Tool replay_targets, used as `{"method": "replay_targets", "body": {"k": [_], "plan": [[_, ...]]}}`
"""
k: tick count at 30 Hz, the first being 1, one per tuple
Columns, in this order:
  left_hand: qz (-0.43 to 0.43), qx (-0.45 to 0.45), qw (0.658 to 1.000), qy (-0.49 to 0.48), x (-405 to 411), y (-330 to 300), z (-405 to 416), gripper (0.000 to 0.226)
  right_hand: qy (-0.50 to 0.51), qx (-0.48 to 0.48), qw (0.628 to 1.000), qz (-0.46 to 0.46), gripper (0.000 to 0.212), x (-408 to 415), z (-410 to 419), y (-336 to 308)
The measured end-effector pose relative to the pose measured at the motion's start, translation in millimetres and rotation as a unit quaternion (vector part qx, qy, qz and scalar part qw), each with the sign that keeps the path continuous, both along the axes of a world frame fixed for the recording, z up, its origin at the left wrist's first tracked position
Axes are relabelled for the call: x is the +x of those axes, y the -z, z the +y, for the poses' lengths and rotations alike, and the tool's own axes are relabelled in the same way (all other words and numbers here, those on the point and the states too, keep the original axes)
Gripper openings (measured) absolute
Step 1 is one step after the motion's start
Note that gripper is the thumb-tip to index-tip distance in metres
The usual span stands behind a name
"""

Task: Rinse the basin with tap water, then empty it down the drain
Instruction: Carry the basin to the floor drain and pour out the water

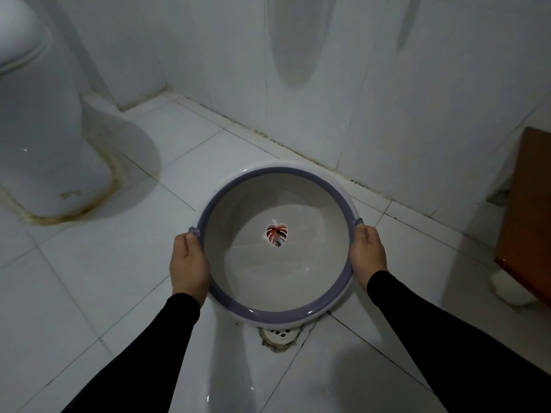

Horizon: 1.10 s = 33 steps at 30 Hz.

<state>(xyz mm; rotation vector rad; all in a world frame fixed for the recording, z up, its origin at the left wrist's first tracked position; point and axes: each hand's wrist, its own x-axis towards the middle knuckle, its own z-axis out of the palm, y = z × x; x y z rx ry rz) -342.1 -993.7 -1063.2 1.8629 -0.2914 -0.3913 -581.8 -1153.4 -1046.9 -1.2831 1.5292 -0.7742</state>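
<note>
A round basin [304,186] with a purple rim and a pale grey inside is held level above the tiled floor. A red leaf picture [276,234] marks its bottom, and a shallow layer of water shimmers inside. My left hand [188,262] grips the rim on the left, by a small lug. My right hand [368,254] grips the rim on the right. The white floor drain [278,335] shows just under the basin's near edge, partly hidden by it. No tap is in view.
A white toilet [44,138] stands at the left, with stained sealant around its base. The tiled wall [328,84] runs behind the basin. A brown wooden piece of furniture [527,219] stands at the right edge, with a white object [510,289] beneath it.
</note>
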Motion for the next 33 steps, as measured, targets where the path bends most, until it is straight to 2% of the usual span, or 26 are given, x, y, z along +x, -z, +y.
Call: {"method": "replay_targets", "body": {"k": [33], "plan": [[0.022, -0.018, 1.000, -0.012, -8.4, -10.9, 4.0, 0.034, 0.005, 0.007, 1.000, -0.002, 0.045, -2.2, 2.4, 3.5]]}}
